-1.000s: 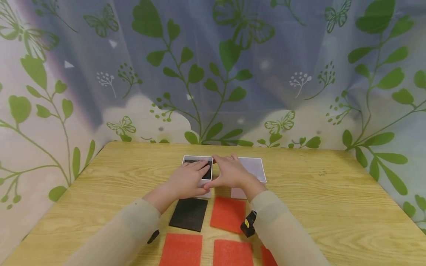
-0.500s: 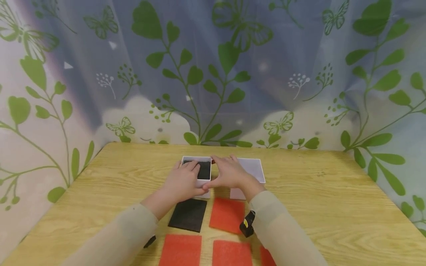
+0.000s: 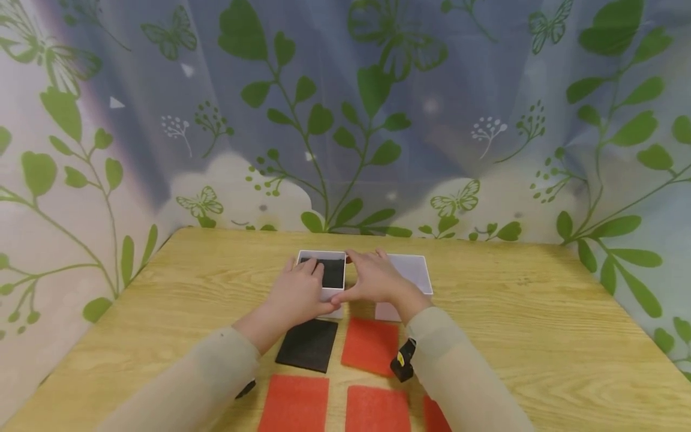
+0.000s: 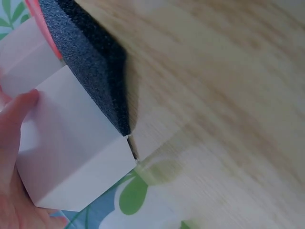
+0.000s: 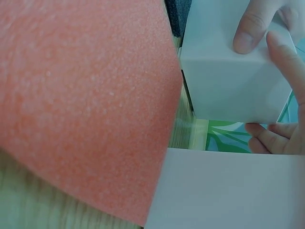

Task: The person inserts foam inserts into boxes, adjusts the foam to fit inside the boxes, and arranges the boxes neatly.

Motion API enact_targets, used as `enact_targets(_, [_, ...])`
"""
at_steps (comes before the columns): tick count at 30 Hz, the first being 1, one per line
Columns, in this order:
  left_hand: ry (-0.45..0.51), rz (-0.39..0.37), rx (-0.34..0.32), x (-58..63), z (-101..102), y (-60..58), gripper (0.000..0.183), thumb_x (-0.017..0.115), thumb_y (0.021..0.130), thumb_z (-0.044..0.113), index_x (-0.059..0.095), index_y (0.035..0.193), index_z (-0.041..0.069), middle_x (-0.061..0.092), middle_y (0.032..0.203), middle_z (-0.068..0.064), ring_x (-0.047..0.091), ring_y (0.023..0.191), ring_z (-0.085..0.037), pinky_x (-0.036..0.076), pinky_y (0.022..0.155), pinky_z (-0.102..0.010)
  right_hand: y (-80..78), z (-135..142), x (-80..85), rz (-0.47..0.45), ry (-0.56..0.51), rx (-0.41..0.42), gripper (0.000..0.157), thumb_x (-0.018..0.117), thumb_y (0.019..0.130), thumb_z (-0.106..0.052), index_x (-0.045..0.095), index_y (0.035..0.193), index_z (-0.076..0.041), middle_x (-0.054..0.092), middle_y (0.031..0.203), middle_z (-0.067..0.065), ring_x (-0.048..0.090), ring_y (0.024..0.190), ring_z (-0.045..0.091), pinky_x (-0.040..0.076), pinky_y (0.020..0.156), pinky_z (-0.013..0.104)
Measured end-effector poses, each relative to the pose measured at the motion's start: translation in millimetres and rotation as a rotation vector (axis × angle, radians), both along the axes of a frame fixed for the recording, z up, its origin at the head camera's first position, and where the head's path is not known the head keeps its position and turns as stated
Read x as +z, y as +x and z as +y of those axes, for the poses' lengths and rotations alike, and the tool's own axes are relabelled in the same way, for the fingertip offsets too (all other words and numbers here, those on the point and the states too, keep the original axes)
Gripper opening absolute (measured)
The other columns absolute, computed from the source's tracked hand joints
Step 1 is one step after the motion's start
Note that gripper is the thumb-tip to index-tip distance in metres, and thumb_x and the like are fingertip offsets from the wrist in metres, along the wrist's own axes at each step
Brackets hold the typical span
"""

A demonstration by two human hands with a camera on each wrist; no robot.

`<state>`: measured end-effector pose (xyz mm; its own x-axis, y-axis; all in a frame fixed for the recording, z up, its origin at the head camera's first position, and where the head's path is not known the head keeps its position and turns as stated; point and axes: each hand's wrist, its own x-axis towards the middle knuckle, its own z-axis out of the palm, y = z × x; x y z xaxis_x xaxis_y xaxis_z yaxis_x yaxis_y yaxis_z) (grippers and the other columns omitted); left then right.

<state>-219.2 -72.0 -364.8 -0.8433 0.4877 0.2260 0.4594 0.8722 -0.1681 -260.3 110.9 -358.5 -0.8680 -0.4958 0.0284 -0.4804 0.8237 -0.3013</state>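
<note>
A white open-topped box (image 3: pixel 330 294) stands near the far side of the table, with black foam (image 3: pixel 335 273) inside. My left hand (image 3: pixel 297 294) is at its left side. The fingers bend over the left part of the opening, and the thumb (image 4: pixel 24 107) lies on the front wall. My right hand (image 3: pixel 375 279) spans the box's right side, thumb at the near corner and fingers toward the far corner. In the right wrist view both hands meet around the box's front right edge. A second white box (image 3: pixel 414 273) stands to the right, partly behind my right hand.
A black foam square (image 3: pixel 308 345) and a red foam square (image 3: pixel 369 346) lie on the wooden table (image 3: pixel 518 336) before the boxes. Nearer are more red squares (image 3: pixel 294 408), one partly under the right sleeve (image 3: pixel 459 366). A patterned curtain (image 3: pixel 345 120) hangs behind.
My left hand's fingers have drawn back leftward from lying flat over the black foam and now bend at the box's left side, uncovering more foam. The right hand keeps its place.
</note>
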Motion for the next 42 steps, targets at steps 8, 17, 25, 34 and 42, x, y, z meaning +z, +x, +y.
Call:
enact_targets(8, [0.061,-0.051,0.001,-2.2,-1,-1.2,0.078,0.061,0.078,0.062,0.055,0.127,0.002,0.052,0.129,-0.017,0.051,0.117,-0.031,0.026,0.103,-0.056,0.4,0,1.0,-0.012,0.001,0.008,0.109,0.07,0.064,-0.069,0.03,0.145,-0.006,0.054,0.13,0.004,0.043,0.124,0.026,0.006,0.11,0.051])
enact_targets(17, [0.034,-0.099,-0.035,1.0,2,1.2,0.076,0.059,0.08,0.062,0.049,0.135,0.01,0.047,0.137,-0.011,0.047,0.122,-0.027,0.022,0.104,-0.06,0.8,11,8.7,-0.147,-0.217,-0.005,0.1,0.063,0.079,-0.059,0.014,0.15,-0.009,0.025,0.151,0.01,0.022,0.137,0.032,0.007,0.109,0.054])
enact_targets(25, [0.092,-0.056,-0.134,3.0,1,8.9,0.066,0.064,0.085,0.046,0.047,0.137,0.009,0.044,0.14,-0.01,0.043,0.126,-0.023,0.023,0.104,-0.059,-1.1,40,19.1,-0.169,-0.426,-0.017,0.075,0.049,0.092,-0.051,0.017,0.15,-0.014,0.03,0.148,0.008,0.028,0.135,0.03,0.028,0.103,0.054])
enact_targets(34, [0.111,-0.078,-0.26,3.2,7,10.8,0.067,0.063,0.086,0.044,0.045,0.138,0.006,0.04,0.142,-0.013,0.037,0.13,-0.026,0.026,0.104,-0.055,3.3,101,7.8,-0.045,-0.268,-0.03,0.066,0.052,0.095,-0.037,0.029,0.143,0.003,0.032,0.144,0.024,0.028,0.132,0.041,0.023,0.105,0.056])
enact_targets(42, [0.071,-0.014,-0.429,2.7,-3,20.9,0.059,0.061,0.089,0.04,0.046,0.137,0.009,0.037,0.144,-0.01,0.033,0.133,-0.023,0.028,0.104,-0.052,10.5,107,1.9,0.004,-0.203,-0.029,0.067,0.051,0.095,-0.04,0.033,0.141,0.005,0.033,0.142,0.026,0.026,0.132,0.044,0.02,0.105,0.057])
